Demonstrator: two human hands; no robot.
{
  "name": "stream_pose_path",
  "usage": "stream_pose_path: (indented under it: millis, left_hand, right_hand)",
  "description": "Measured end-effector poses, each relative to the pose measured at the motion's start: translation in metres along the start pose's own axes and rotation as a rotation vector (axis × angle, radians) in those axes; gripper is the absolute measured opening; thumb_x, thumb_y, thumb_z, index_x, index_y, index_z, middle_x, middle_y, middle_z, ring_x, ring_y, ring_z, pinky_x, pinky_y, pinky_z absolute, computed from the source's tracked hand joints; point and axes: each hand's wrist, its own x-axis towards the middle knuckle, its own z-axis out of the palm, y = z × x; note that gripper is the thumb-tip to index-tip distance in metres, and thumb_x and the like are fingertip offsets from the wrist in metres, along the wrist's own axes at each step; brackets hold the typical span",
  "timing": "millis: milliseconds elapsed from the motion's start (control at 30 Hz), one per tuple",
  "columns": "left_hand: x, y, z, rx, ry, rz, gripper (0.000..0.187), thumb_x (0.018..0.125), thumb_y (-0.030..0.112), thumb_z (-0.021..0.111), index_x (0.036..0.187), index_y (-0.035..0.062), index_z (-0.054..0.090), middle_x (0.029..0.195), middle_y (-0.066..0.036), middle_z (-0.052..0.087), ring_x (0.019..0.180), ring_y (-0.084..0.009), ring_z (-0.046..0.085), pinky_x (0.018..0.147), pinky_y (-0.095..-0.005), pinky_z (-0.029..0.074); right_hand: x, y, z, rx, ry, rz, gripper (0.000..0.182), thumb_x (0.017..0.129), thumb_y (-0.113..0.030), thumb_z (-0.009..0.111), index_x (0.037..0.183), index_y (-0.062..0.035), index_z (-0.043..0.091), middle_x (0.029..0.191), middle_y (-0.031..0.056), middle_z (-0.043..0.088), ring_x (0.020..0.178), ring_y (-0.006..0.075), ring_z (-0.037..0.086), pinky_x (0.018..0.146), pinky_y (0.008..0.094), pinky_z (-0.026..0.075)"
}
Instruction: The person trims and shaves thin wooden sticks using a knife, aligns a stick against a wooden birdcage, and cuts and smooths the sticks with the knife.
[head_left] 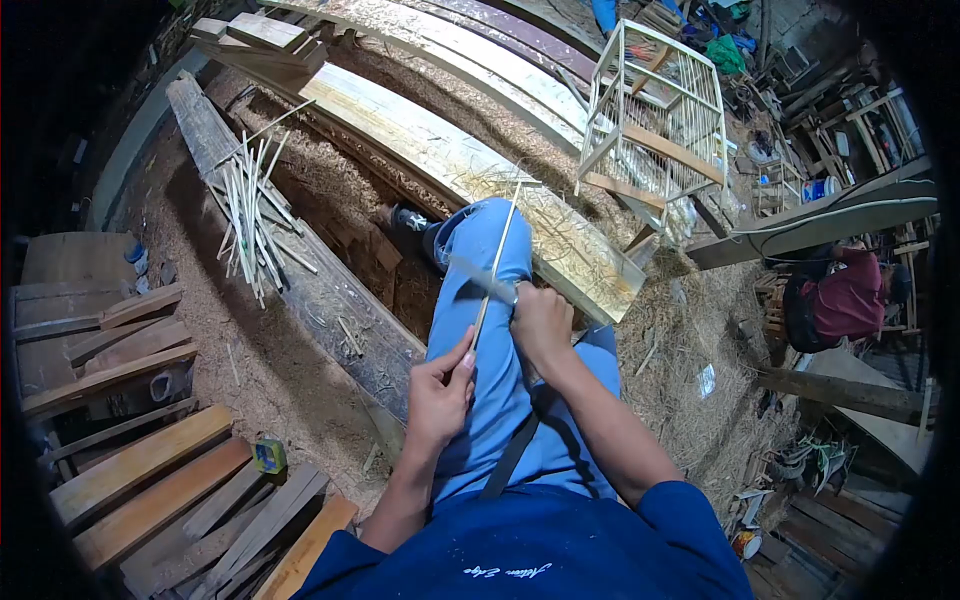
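Note:
My left hand (440, 390) pinches the near end of a thin bamboo stick (497, 258) that runs up across my blue-trousered knee. My right hand (540, 322) grips a knife (478, 279) whose blade lies against the stick at about its middle. Both hands rest over my raised leg. A bundle of similar thin sticks (252, 222) lies on a worn plank to the left, apart from my hands.
A wooden birdcage frame (655, 115) stands at the upper right. Long pale boards (450, 150) cross the floor ahead. Stacked planks (150, 470) lie at the lower left. Another person in a dark red top (845, 295) sits at the right. Shavings cover the ground.

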Motion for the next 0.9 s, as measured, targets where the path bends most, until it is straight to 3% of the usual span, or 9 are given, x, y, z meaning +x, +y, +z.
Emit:
stream_pose_path:
  millis: [200, 267, 300, 467, 533, 667, 733, 900]
  left_hand:
    - [-0.032, -0.012, -0.014, -0.060, -0.012, -0.026, 0.034, 0.101, 0.009, 0.056, 0.135, 0.0049, 0.059, 0.062, 0.007, 0.047, 0.052, -0.0012, 0.038, 0.046, -0.0205, 0.030]
    - [-0.039, -0.016, -0.015, 0.026, 0.005, -0.013, 0.035, 0.101, 0.009, 0.056, 0.135, 0.0062, 0.059, 0.060, 0.007, 0.047, 0.050, -0.0009, 0.036, 0.044, -0.0201, 0.029]
    - [-0.044, -0.019, -0.018, 0.030, 0.007, 0.003, 0.035, 0.101, 0.009, 0.056, 0.135, 0.0062, 0.059, 0.060, 0.007, 0.047, 0.050, -0.0009, 0.036, 0.044, -0.0201, 0.029]
    - [-0.058, -0.007, -0.027, -0.032, 0.002, -0.127, 0.035, 0.103, 0.014, 0.053, 0.137, 0.0069, 0.058, 0.055, 0.004, 0.049, 0.040, -0.0026, 0.037, 0.037, -0.0204, 0.029]
    - [-0.047, -0.004, -0.025, -0.015, -0.011, -0.093, 0.036, 0.103, 0.016, 0.052, 0.137, 0.0054, 0.057, 0.056, 0.002, 0.050, 0.040, -0.0036, 0.038, 0.036, -0.0206, 0.030]
    - [-0.022, 0.000, -0.020, -0.029, -0.072, -0.064, 0.037, 0.104, 0.019, 0.051, 0.138, 0.0050, 0.056, 0.056, 0.000, 0.051, 0.038, -0.0050, 0.038, 0.034, -0.0211, 0.030]
    - [-0.009, 0.004, -0.017, -0.001, -0.098, -0.054, 0.038, 0.104, 0.019, 0.051, 0.139, 0.0058, 0.055, 0.055, 0.000, 0.051, 0.037, -0.0051, 0.038, 0.034, -0.0213, 0.030]
    - [0.014, 0.016, 0.000, 0.078, -0.055, -0.091, 0.036, 0.104, 0.021, 0.052, 0.136, 0.0063, 0.058, 0.055, 0.001, 0.051, 0.037, -0.0051, 0.038, 0.035, -0.0231, 0.031]
  right_hand:
    - [0.015, 0.009, -0.002, 0.014, 0.040, 0.027, 0.010, 0.080, -0.007, 0.060, 0.085, -0.0008, 0.067, 0.082, 0.0245, 0.069, 0.081, 0.0425, 0.069, 0.073, 0.0538, 0.054]
    - [0.025, 0.013, -0.008, 0.077, 0.038, 0.176, 0.011, 0.078, -0.005, 0.060, 0.082, 0.0003, 0.068, 0.083, 0.0270, 0.068, 0.086, 0.0454, 0.068, 0.075, 0.0528, 0.054]
    - [0.037, 0.023, -0.004, 0.019, 0.078, 0.196, 0.015, 0.081, -0.007, 0.058, 0.087, -0.0001, 0.070, 0.086, 0.0256, 0.070, 0.085, 0.0425, 0.069, 0.076, 0.0533, 0.054]
    - [0.055, 0.014, -0.019, 0.038, 0.047, 0.163, 0.015, 0.081, -0.007, 0.058, 0.086, 0.0002, 0.069, 0.087, 0.0271, 0.069, 0.085, 0.0435, 0.069, 0.077, 0.0541, 0.053]
    - [0.044, 0.003, -0.022, 0.155, 0.169, 0.208, 0.014, 0.080, -0.007, 0.058, 0.087, -0.0011, 0.069, 0.084, 0.0265, 0.069, 0.083, 0.0437, 0.069, 0.076, 0.0546, 0.054]
    - [0.014, -0.007, -0.016, 0.128, 0.118, 0.181, 0.012, 0.079, -0.008, 0.061, 0.086, -0.0032, 0.069, 0.081, 0.0249, 0.068, 0.082, 0.0434, 0.069, 0.075, 0.0548, 0.053]
    - [-0.003, -0.010, -0.021, 0.062, 0.042, 0.016, 0.010, 0.078, -0.008, 0.064, 0.086, -0.0031, 0.068, 0.079, 0.0239, 0.068, 0.078, 0.0422, 0.069, 0.073, 0.0536, 0.054]
    - [-0.031, -0.013, -0.029, 0.009, -0.056, -0.099, 0.014, 0.075, -0.010, 0.070, 0.085, -0.0016, 0.066, 0.077, 0.0222, 0.068, 0.076, 0.0401, 0.070, 0.069, 0.0507, 0.056]
